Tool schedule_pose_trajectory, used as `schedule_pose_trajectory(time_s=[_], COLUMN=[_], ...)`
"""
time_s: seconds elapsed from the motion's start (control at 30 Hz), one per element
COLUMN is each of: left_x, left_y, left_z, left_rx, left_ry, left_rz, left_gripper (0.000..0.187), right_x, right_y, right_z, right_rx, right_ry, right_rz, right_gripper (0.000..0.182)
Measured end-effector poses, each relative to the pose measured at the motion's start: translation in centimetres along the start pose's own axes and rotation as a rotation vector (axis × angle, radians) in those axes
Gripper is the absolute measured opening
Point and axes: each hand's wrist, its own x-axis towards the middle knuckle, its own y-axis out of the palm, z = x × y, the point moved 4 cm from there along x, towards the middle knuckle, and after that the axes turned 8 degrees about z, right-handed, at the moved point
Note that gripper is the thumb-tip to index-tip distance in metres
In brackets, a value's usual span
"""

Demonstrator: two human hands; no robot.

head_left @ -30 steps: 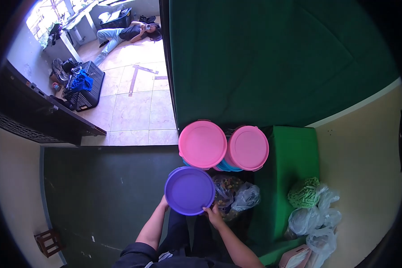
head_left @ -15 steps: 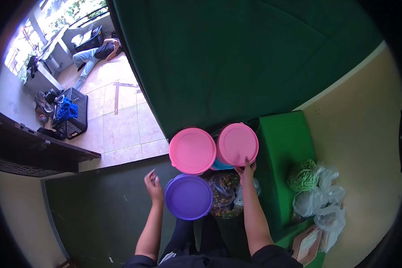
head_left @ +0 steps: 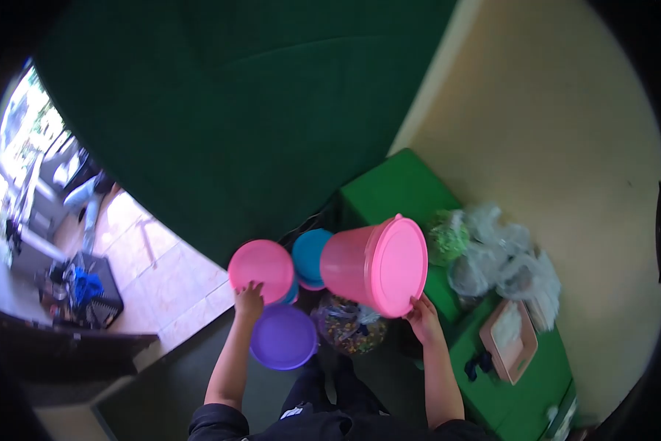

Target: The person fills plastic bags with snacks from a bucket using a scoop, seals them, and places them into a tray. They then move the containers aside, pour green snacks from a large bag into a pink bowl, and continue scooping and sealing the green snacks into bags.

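My right hand grips the rim of a lidded pink tub. The tub is tipped sideways, its lid facing right. A tub with a blue lid stands behind and to the left of it. My left hand rests with its fingers spread on the front part of a round pink lid, which tops another container. Closer to me is a round purple lid. Beside it, a clear plastic bag holds many small multicoloured pieces.
On a green-covered surface at the right are clear plastic bags, a green bundle and a pinkish basket. A dark green sheet hangs ahead. Through the doorway, a dark crate and a person are partly visible.
The right pink tub has been lifted and tilted to the right, exposing the blue lid. My left hand has moved onto the other pink lid. The view has turned right.
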Motion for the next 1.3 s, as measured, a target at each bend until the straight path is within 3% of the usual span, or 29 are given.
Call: schedule_pose_trajectory(time_s=[0.07,0.1,0.17,0.23,0.27,0.3,0.33,0.4,0.47,0.5,0.53,0.6,0.67,0.73,0.8,0.9,1.0,1.07,1.23,1.3], left_x=[-0.8,-1.8,-5.8,-11.2,-13.4,-16.8,-19.4,-24.9,-28.4,-30.0,-32.2,-36.7,-39.8,-42.4,-43.0,-44.4,-45.4,-45.9,-44.8,-45.3], left_y=[-1.5,-3.6,-11.7,-16.6,-16.2,-16.9,-15.4,-14.7,-11.4,-7.8,-5.7,-0.9,2.0,3.6,5.6,8.1,9.8,11.2,16.1,17.5], left_z=[-2.4,-5.2,-15.3,-26.5,-31.6,-36.7,-41.6,-48.9,-55.1,-58.5,-61.5,-66.8,-71.5,-75.3,-79.0,-84.4,-90.4,-94.5,-102.8,-104.6], left_rx=[-0.206,-0.301,-0.663,-0.977,-1.158,-1.067,-1.184,-1.179,-0.776,-0.943,-0.91,-1.003,-0.906,-1.037,-1.078,-1.139,-1.212,-1.396,-1.44,-1.458], left_ry=[-0.137,-0.18,0.19,0.628,0.914,1.139,1.297,1.295,1.157,1.198,1.218,1.069,1.157,0.909,0.828,0.761,0.779,0.814,0.755,0.687], left_rz=[0.137,0.144,-0.084,-0.127,-0.019,0.064,0.352,0.439,0.488,0.576,0.611,1.053,1.147,1.462,1.466,1.496,1.438,1.474,1.475,1.643], left_gripper=[0.049,0.05,0.047,0.042,0.041,0.044,0.051,0.049,0.038,0.029,0.029,0.024,0.02,0.018,0.016,0.016,0.015,0.016,0.014,0.018], right_x=[-6.2,-9.6,-16.8,-23.8,-27.3,-30.8,-34.3,-41.0,-47.5,-50.7,-53.7,-59.8,-63.9,-67.1,-68.8,-70.1,-69.7,-68.6,-67.8,-68.5], right_y=[0.3,-0.6,-1.9,-4.1,-5.0,-5.7,-6.6,-9.3,-13.2,-15.3,-17.9,-23.2,-27.1,-29.7,-32.3,-36.3,-39.2,-43.3,-55.6,-60.5], right_z=[5.3,7.9,13.1,16.4,17.4,18.2,18.8,19.2,19.2,19.0,18.7,17.4,15.7,14.6,13.3,12.8,16.4,18.2,22.1,22.7], right_rx=[-0.085,-0.211,-0.449,-0.597,-0.595,-0.647,-0.698,-0.657,-0.644,-0.622,-0.592,-0.553,-0.534,-0.544,-0.53,-0.301,-0.304,-0.324,-0.378,-0.413], right_ry=[-0.103,-0.187,-0.289,-0.359,-0.39,-0.393,-0.393,-0.413,-0.399,-0.434,-0.442,-0.648,-0.627,-0.544,-0.458,-0.61,-0.69,-0.74,-0.788,-0.804], right_rz=[-0.064,-0.108,-0.218,-0.367,-0.412,-0.438,-0.467,-0.562,-0.716,-0.793,-0.832,-0.989,-1.096,-1.175,-1.192,-1.24,-1.321,-1.343,-1.33,-1.363], right_gripper=[0.059,0.06,0.06,0.056,0.056,0.055,0.055,0.052,0.049,0.044,0.044,0.041,0.04,0.04,0.048,0.05,0.055,0.059,0.056,0.054])
